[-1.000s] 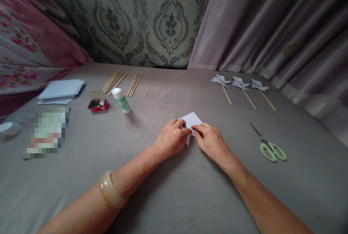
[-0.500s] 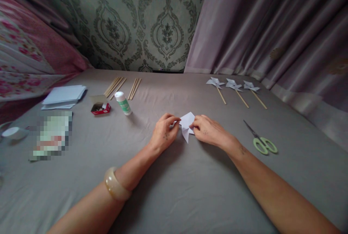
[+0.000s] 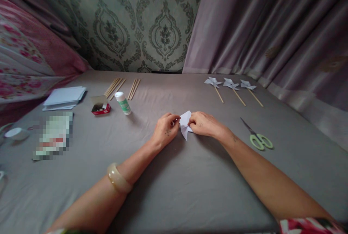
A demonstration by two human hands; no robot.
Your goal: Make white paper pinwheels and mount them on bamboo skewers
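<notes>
Paper (image 3: 185, 120) is abt mid surface (image 3: 195, 187), well in from the far edge. My L hand (image 3: 166, 129) pinches its left side, R hand (image 3: 204, 122) pinches its right. I think I shd hold soft w/ both so bent bits don't rip or go flat.

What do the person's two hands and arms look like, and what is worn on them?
Both hands are bare, without gloves. The left hand and the right hand each have small dark marks on the back, too small to read. A wide, glossy cream bangle circles the left forearm. The right sleeve has a red, white and green pattern.
</notes>
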